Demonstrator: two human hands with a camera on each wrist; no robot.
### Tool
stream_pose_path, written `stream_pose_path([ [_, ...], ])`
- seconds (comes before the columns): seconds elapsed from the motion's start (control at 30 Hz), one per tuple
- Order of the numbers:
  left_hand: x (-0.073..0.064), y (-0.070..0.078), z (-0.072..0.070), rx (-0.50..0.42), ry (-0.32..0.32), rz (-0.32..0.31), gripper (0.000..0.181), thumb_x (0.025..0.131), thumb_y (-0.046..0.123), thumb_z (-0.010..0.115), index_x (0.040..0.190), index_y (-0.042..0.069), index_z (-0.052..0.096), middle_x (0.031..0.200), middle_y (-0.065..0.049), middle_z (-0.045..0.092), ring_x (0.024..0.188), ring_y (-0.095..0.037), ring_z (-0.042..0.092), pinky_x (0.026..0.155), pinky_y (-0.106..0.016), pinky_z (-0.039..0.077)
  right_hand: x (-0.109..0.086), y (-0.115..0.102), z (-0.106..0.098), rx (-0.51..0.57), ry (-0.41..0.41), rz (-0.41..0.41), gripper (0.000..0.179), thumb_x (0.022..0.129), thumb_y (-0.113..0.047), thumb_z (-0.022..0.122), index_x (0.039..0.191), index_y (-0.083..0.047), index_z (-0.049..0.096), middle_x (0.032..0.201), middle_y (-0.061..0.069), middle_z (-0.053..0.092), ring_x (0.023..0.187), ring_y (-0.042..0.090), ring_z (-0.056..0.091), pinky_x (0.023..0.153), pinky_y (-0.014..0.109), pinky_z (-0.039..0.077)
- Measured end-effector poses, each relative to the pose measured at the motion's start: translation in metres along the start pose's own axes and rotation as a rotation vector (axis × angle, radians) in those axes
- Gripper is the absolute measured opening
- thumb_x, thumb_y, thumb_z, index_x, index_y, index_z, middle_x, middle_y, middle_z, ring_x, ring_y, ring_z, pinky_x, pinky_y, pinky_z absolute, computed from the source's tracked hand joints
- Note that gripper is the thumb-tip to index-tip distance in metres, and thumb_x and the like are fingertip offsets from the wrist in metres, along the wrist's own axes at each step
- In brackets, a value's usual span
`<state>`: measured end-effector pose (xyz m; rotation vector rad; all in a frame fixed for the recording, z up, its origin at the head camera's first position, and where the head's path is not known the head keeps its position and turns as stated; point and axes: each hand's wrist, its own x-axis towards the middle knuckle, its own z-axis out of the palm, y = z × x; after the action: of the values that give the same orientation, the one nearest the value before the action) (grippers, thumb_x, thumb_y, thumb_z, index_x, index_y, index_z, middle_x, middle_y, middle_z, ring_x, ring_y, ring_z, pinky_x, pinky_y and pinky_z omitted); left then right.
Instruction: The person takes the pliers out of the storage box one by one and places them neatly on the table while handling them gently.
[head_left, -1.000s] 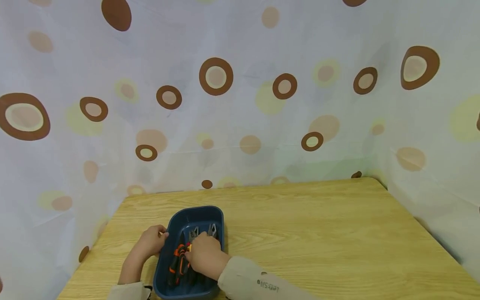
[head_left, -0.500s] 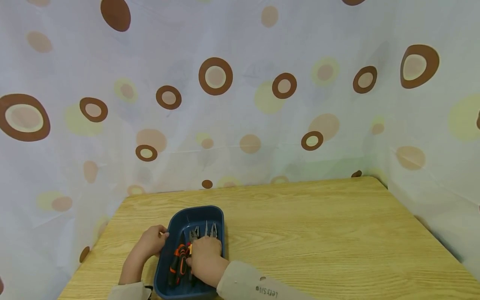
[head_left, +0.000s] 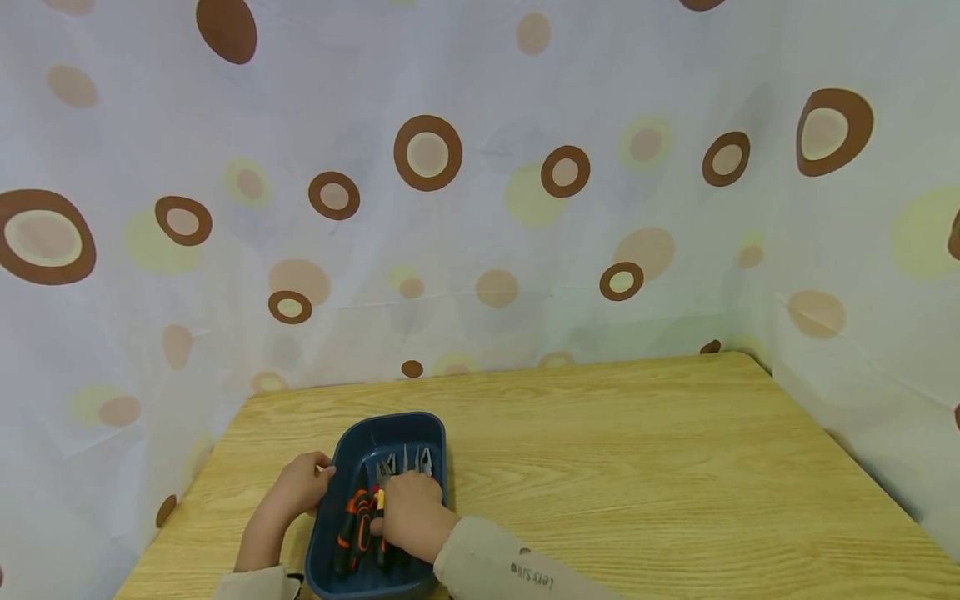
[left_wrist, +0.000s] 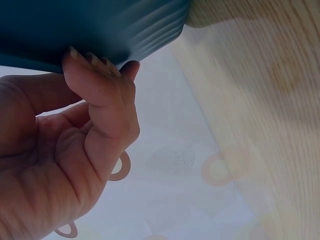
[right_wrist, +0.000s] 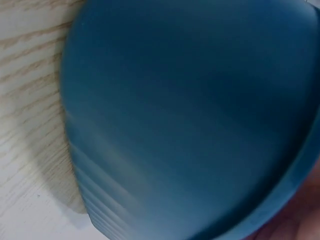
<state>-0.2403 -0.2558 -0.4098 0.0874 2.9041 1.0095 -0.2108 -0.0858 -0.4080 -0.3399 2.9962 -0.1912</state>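
Observation:
A dark blue plastic bin [head_left: 393,429] stands on the table at the front left, holding several hand tools. My left hand [head_left: 296,483] grips its left rim; in the left wrist view bent fingers and thumb pinch the edge. Inside, my right hand [head_left: 415,512] reaches down over pliers [head_left: 425,461], whose metal tips stick out past the knuckles; its fingers are hidden beneath it. Left of that hand lie orange-and-black handles [head_left: 358,529] and a yellow-and-black handle [head_left: 380,504]. The right wrist view is filled mostly by the bin's outer wall [right_wrist: 175,115].
The wooden table [head_left: 600,467] stretches away to the right of the bin. Behind it and along both sides hangs a white curtain [head_left: 480,233] with brown, pink and yellow spots.
My right hand has shifted slightly back within the bin, baring more of the plier tips; one slim tip now shows further left. The left hand keeps its place on the rim.

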Motion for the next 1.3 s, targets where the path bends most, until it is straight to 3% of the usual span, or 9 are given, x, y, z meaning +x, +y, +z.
stream_pose_path([
  [0.3, 0.0, 0.0, 0.0, -0.014, 0.0, 0.01, 0.023, 0.095, 0.001, 0.05, 0.106, -0.019, 0.054, 0.075, -0.014, 0.058, 0.049, -0.018, 0.059, 0.046, -0.032, 0.054, 0.006, -0.001, 0.001, -0.036, -0.012, 0.02, 0.055, 0.072, -0.067, 0.069, 0.099, -0.019, 0.072, 0.091, 0.002, 0.066, 0.08, 0.015, 0.063, 0.059, 0.029, 0.053],
  [0.57, 0.0, 0.003, -0.001, -0.008, -0.009, 0.015, 0.024, 0.095, 0.0, 0.05, 0.107, -0.02, 0.053, 0.079, -0.017, 0.061, 0.051, -0.02, 0.061, 0.047, -0.033, 0.054, 0.01, 0.005, 0.004, 0.061, 0.028, -0.002, 0.049, 0.068, -0.054, 0.082, 0.092, -0.012, 0.072, 0.09, 0.006, 0.068, 0.083, 0.021, 0.064, 0.063, 0.033, 0.055],
  [0.8, 0.0, 0.002, 0.0, 0.009, -0.003, 0.024, 0.024, 0.094, 0.001, 0.05, 0.106, -0.02, 0.054, 0.08, -0.018, 0.062, 0.052, -0.021, 0.061, 0.048, -0.033, 0.054, 0.006, 0.01, 0.002, 0.106, 0.021, -0.029, 0.041, 0.073, -0.05, 0.08, 0.076, -0.011, 0.069, 0.071, 0.005, 0.062, 0.061, 0.017, 0.06, 0.051, 0.03, 0.052],
  [1.03, 0.0, 0.001, -0.001, 0.03, -0.006, 0.022, 0.025, 0.095, 0.002, 0.05, 0.107, -0.02, 0.054, 0.079, -0.017, 0.064, 0.051, -0.021, 0.061, 0.048, -0.033, 0.053, 0.011, 0.01, 0.005, 0.098, 0.027, -0.019, 0.045, 0.073, -0.055, 0.078, 0.082, -0.011, 0.071, 0.077, 0.005, 0.063, 0.066, 0.017, 0.06, 0.054, 0.031, 0.053],
  [1.17, -0.001, 0.003, 0.0, 0.026, -0.014, 0.011, 0.025, 0.096, 0.002, 0.05, 0.107, -0.019, 0.053, 0.078, -0.015, 0.063, 0.049, -0.019, 0.059, 0.047, -0.033, 0.053, 0.012, 0.011, 0.007, 0.127, 0.053, -0.022, 0.046, 0.073, -0.057, 0.076, 0.072, -0.011, 0.067, 0.075, 0.004, 0.063, 0.062, 0.016, 0.059, 0.051, 0.03, 0.051],
  [1.3, 0.0, 0.003, 0.0, 0.022, -0.017, 0.011, 0.024, 0.096, 0.002, 0.049, 0.106, -0.019, 0.054, 0.077, -0.014, 0.062, 0.049, -0.018, 0.058, 0.047, -0.033, 0.053, 0.005, 0.016, 0.0, 0.223, 0.084, -0.066, 0.048, 0.076, -0.052, 0.075, 0.057, -0.012, 0.058, 0.064, 0.002, 0.057, 0.054, 0.015, 0.053, 0.046, 0.027, 0.046],
])
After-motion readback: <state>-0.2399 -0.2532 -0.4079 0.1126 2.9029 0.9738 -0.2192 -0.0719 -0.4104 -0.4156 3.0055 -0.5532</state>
